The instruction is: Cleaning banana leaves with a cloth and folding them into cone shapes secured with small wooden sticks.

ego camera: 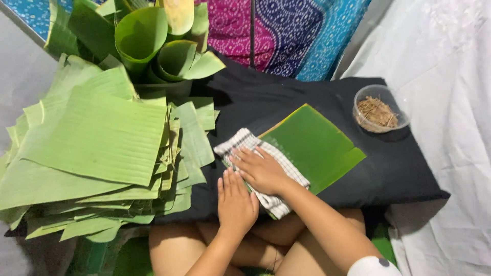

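Observation:
A dark green banana leaf piece (312,145) lies flat on a black cloth-covered surface (286,97) over my lap. A black-and-white checked cloth (240,143) covers the leaf's near left corner. My right hand (261,171) presses palm down on that cloth, fingers stretched toward the left. My left hand (235,202) lies flat just below it, fingers together, resting on the black surface at the cloth's near edge and holding nothing.
A thick stack of cut light green banana leaves (97,143) fills the left side. Rolled leaf cones (143,36) stand behind it. A clear plastic bowl of thin brown sticks (379,108) sits at the far right. White fabric (450,102) drapes on the right.

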